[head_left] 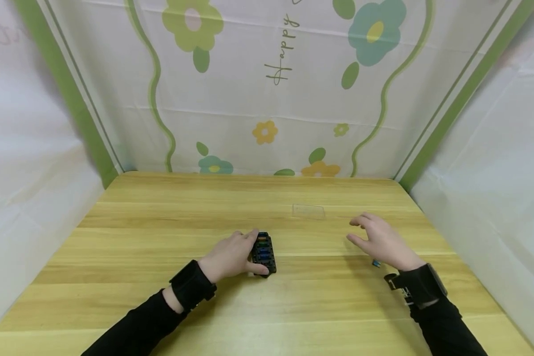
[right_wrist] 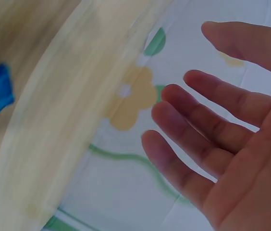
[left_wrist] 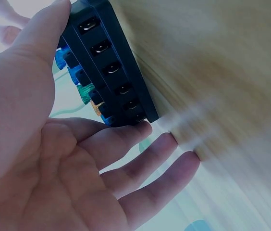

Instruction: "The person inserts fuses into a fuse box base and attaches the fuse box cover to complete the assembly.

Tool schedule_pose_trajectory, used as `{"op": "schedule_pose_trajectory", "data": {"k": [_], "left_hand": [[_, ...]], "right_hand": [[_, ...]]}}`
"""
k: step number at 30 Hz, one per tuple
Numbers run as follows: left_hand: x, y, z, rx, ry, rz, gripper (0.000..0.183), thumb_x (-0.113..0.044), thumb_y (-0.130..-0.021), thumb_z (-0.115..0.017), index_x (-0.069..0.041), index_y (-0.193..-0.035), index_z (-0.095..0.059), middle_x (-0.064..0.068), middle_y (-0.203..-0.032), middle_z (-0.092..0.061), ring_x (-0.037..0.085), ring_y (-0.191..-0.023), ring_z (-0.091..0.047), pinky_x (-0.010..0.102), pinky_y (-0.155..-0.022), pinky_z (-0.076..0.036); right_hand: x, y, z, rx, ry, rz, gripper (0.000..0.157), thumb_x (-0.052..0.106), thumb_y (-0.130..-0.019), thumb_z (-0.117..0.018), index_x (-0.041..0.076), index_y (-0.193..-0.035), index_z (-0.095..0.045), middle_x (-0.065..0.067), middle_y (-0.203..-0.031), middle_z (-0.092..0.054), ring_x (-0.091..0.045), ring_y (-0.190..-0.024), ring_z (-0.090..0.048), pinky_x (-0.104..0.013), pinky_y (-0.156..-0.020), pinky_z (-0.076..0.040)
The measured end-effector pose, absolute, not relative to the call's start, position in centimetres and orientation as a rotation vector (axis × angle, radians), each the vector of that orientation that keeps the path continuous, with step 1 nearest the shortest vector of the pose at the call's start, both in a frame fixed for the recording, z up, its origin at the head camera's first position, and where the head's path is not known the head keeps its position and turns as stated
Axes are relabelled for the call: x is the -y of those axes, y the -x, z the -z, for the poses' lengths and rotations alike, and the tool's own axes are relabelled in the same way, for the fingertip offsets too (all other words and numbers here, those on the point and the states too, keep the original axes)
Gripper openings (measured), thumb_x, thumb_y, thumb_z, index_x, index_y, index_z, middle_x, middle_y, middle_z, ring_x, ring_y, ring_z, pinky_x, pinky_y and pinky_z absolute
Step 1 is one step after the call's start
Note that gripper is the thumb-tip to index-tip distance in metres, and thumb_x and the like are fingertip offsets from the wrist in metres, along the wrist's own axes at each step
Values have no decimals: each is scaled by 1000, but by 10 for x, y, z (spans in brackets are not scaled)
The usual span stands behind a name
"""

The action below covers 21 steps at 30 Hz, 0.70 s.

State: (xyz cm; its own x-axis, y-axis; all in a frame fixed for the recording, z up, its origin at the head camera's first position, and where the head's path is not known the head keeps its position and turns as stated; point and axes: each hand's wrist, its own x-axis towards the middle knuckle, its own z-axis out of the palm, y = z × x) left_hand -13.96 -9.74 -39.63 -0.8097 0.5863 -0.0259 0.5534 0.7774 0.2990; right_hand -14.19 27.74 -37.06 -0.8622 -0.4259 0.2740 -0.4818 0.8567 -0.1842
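Near the middle of the table a black fuse block [head_left: 264, 254] carries a row of small coloured blade fuses, mostly blue, with green and orange among them. My left hand [head_left: 231, 254] holds it by its two short ends, thumb at the near end and fingertips at the far one. Metal terminals show along the side of the block [left_wrist: 117, 77] in the left wrist view. Over the table's right part my right hand [head_left: 384, 244] is held with fingers spread and loosely bent, nothing in it. A small blue piece [head_left: 376, 263], seemingly a fuse, lies on the wood by that hand.
A thin clear rectangular cover [head_left: 308, 212] lies flat on the table [head_left: 182, 207] beyond the hands. White cloth [head_left: 231, 94] printed with flowers hangs at the back edge, and plain white cloth [head_left: 516, 148] flanks the sides.
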Motion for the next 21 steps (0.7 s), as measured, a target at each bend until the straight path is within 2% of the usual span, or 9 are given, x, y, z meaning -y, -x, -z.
{"op": "schedule_pose_trajectory", "data": {"k": [21], "left_hand": [[97, 140, 395, -2845, -896, -413, 101, -67, -78, -62, 1, -147, -32, 23, -132, -50, 38, -118, -49, 42, -85, -46]], "right_hand": [[-315, 132, 376, 2905, -634, -264, 23, 20, -88, -68, 2, -102, -67, -6, -96, -61, -24, -87, -61, -37, -70, -48]]}}
